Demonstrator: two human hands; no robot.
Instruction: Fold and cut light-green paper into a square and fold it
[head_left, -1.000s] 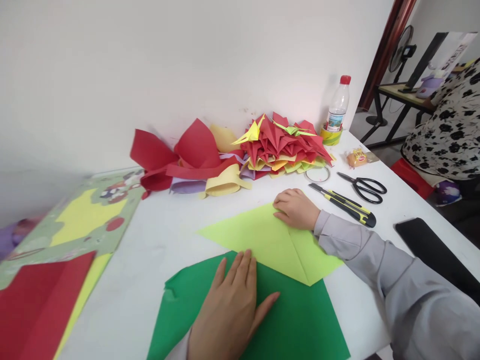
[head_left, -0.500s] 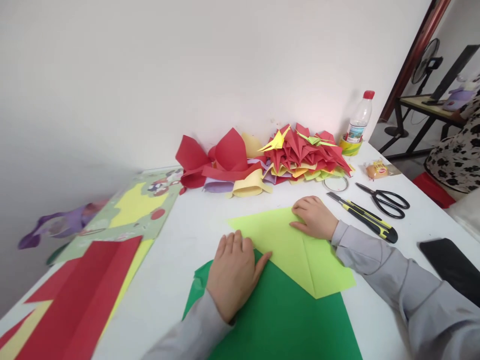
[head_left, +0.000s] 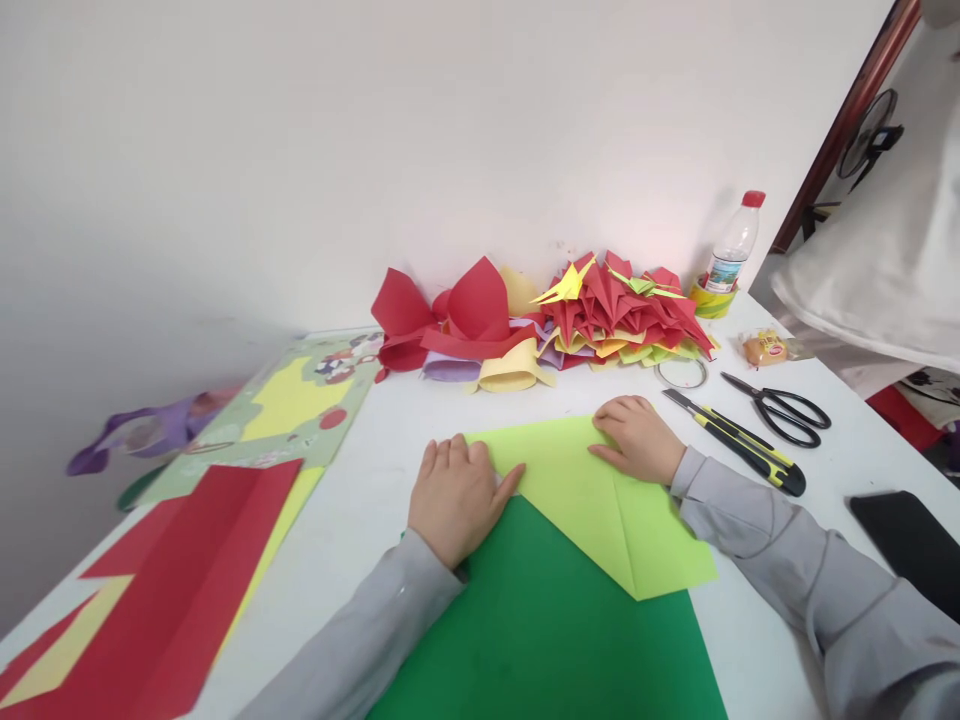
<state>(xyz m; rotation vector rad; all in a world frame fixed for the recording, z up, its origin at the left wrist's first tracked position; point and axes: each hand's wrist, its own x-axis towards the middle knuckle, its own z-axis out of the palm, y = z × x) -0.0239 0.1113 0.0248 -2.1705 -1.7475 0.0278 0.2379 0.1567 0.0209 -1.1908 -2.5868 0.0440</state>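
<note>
Folded sheet (head_left: 562,465) sits mid-counter (head_left: 360,500), partly over another sheet (head_left: 555,620) that's nearer the front edge. Utility knife (head_left: 739,446) is off to its right, scissors (head_left: 757,394) right of that. Back by the wall (head_left: 450,130) there's a paper crane heap (head_left: 634,308), paper shapes (head_left: 478,305) left of it, bottle (head_left: 733,248) on the right, wrapped snack (head_left: 763,348) in front of that. Cut sheets (head_left: 214,560) pile up left, printed sheet (head_left: 334,418) behind them.
</note>
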